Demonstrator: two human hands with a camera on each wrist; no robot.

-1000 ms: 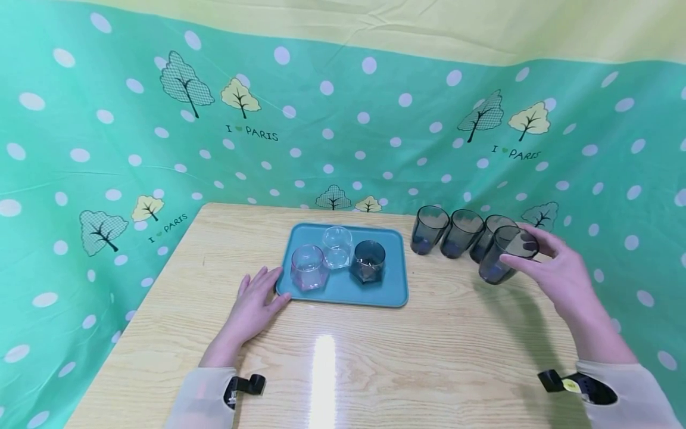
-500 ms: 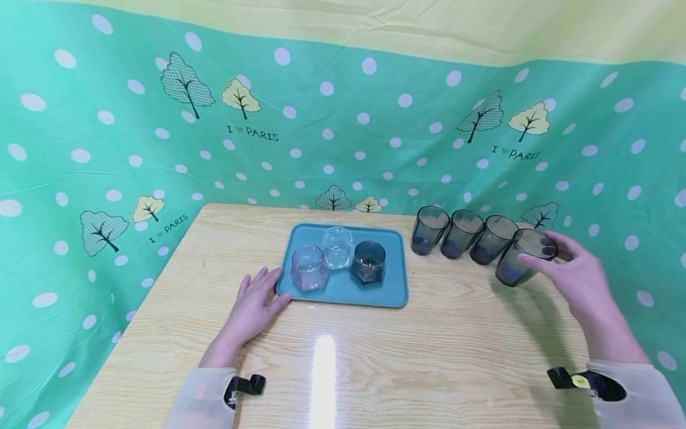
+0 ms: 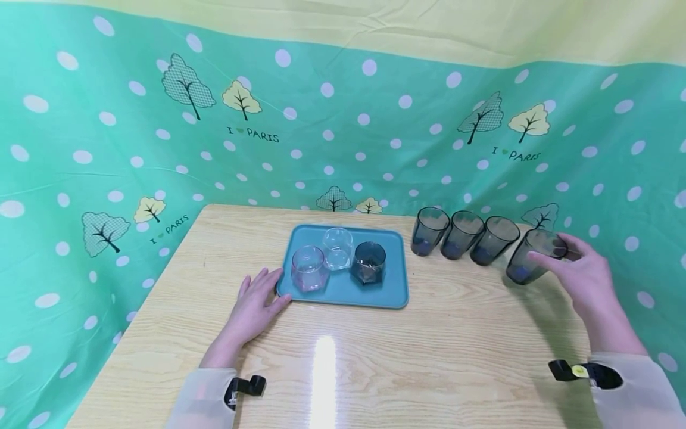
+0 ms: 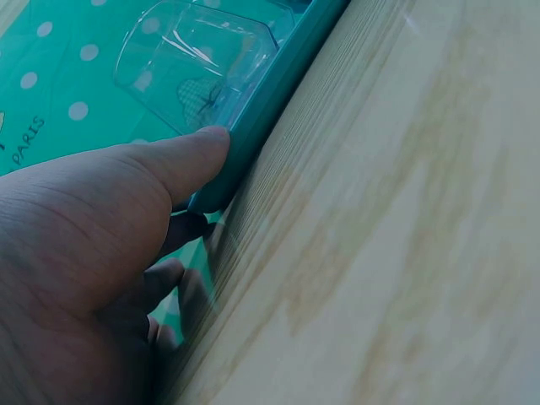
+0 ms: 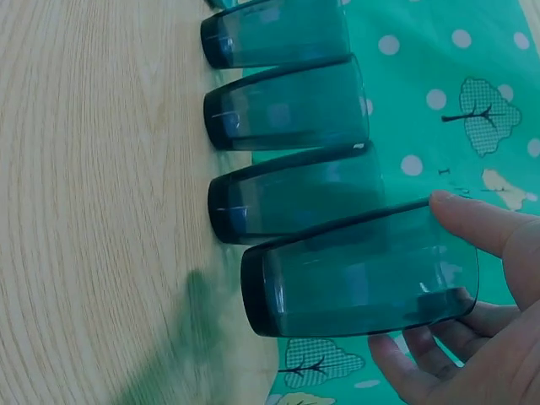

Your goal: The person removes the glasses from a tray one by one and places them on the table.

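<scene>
My right hand (image 3: 581, 271) grips a tall dark tinted drinking glass (image 5: 363, 278) near its rim, thumb on one side and fingers on the other. That glass is at the right end of a row of three like it: a near one (image 3: 493, 241), a middle one (image 3: 462, 235) and a far-left one (image 3: 430, 232). At the left, my left hand (image 3: 256, 307) rests at the corner of a blue tray (image 3: 343, 295), its thumb (image 4: 198, 160) on the rim and its fingers beside the edge.
On the tray stand three short faceted glasses: a pinkish one (image 3: 309, 271), a clear one (image 3: 337, 250) and a dark one (image 3: 368, 265). A green dotted curtain (image 3: 343, 119) hangs behind the wooden table (image 3: 407, 363).
My right hand has carried the held glass to the right, from in front of the third glass in the row to beside it. The left hand and tray stay still.
</scene>
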